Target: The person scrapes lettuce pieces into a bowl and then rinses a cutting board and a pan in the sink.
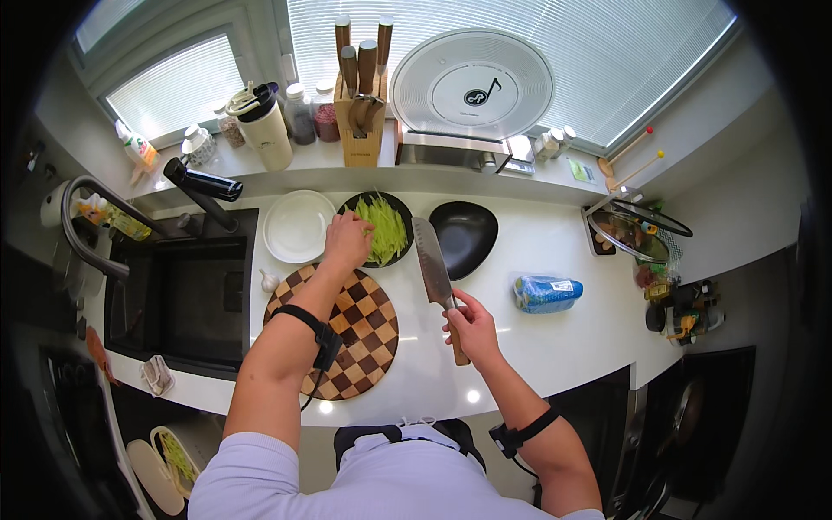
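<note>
My left hand (349,239), fingers curled, is at the left side of a dark plate (408,218) heaped with pale green vegetable shreds (385,233). Its fingertips are partly hidden, so whether they pinch any shreds is unclear. My right hand (478,327) grips the wooden handle of a broad kitchen knife (431,265). The blade points away from me, over the worktop beside a black bowl (463,237). Below my left forearm lies a round checkered wooden cutting board (367,331), partly covered by that arm. A white plate (296,226) stands left of the shreds.
A garlic bulb (269,281) sits by the board, near the black sink (182,299) and faucet (205,185). Rightward lies a blue plastic-wrapped package (548,294). A knife block (359,123) stands on the back ledge. An open bin (170,458) holding green scraps is at lower left.
</note>
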A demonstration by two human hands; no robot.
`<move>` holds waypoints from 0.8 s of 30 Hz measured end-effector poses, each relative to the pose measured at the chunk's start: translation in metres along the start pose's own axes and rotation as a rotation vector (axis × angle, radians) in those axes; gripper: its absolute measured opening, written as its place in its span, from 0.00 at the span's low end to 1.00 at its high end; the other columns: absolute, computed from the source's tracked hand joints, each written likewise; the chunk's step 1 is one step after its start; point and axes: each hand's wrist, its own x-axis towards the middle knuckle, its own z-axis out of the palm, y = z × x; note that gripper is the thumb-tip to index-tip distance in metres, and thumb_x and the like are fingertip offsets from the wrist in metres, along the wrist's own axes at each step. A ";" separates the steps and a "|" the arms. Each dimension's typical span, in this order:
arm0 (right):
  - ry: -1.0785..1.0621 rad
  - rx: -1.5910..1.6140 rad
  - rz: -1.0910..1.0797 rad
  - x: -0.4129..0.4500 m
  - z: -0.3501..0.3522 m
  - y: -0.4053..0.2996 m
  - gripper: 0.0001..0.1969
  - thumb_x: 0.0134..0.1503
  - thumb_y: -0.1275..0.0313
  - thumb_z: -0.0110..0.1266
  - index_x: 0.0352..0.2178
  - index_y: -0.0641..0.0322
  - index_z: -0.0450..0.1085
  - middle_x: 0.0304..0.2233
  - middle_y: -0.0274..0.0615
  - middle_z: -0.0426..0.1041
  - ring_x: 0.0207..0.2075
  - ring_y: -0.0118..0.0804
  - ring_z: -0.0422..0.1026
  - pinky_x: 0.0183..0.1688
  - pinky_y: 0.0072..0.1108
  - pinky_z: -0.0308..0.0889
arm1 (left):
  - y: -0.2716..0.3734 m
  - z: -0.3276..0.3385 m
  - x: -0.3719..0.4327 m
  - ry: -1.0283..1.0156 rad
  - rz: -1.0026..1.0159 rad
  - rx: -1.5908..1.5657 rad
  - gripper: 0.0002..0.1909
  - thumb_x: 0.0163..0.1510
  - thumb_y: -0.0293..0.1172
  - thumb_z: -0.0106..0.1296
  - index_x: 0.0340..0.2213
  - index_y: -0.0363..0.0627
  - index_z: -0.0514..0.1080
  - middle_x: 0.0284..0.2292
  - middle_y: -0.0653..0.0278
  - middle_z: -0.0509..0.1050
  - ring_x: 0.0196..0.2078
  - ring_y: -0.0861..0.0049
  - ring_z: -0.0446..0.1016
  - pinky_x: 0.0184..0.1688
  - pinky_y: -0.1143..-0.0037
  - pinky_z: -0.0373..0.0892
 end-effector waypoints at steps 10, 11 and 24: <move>-0.216 -0.366 -0.207 -0.006 0.024 0.051 0.25 0.56 0.76 0.59 0.57 0.54 0.69 0.32 0.34 0.70 0.28 0.26 0.69 0.31 0.21 0.69 | -0.058 -0.014 -0.138 0.331 -0.476 -0.674 0.14 0.60 0.29 0.53 0.46 0.38 0.76 0.31 0.64 0.78 0.32 0.78 0.75 0.36 0.77 0.71; -0.267 -0.366 -0.216 -0.007 0.030 0.059 0.25 0.56 0.76 0.59 0.57 0.54 0.69 0.32 0.34 0.70 0.28 0.26 0.69 0.31 0.21 0.69 | -0.072 -0.023 -0.164 0.335 -0.595 -0.780 0.14 0.60 0.28 0.53 0.46 0.37 0.76 0.32 0.66 0.78 0.32 0.82 0.74 0.35 0.79 0.71; -0.540 -0.933 -0.852 -0.028 0.155 0.086 0.26 0.50 0.80 0.53 0.53 0.49 0.71 0.41 0.45 0.71 0.42 0.49 0.71 0.41 0.35 0.70 | -0.211 -0.156 -0.350 0.807 -1.181 -1.550 0.13 0.61 0.44 0.54 0.43 0.52 0.75 0.34 0.71 0.77 0.35 0.80 0.74 0.36 0.74 0.69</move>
